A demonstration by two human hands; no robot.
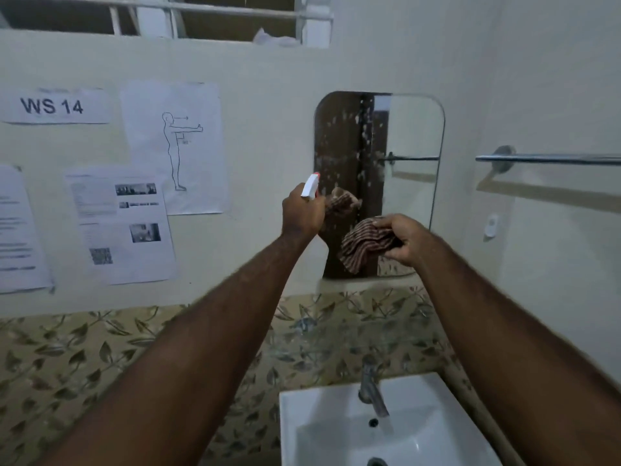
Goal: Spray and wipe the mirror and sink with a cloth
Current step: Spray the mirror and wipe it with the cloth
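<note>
A rounded mirror (408, 136) hangs on the wall above the white sink (322, 432); droplets and foam speckle its upper left and middle. My left hand (300, 215) is raised at the mirror's lower left edge, gripping a white spray bottle (311, 186) with a red-tipped nozzle aimed at the glass. My right hand (401, 238) holds a bunched brown striped cloth (364, 245) in front of the mirror's lower part. The cloth's reflection shows in the glass beside the bottle.
A metal tap (371, 388) stands at the back of the sink. A chrome towel rail (551, 158) runs along the right wall. Printed sheets (121, 227) are stuck to the wall on the left. Leaf-patterned tiles (84, 358) cover the lower wall.
</note>
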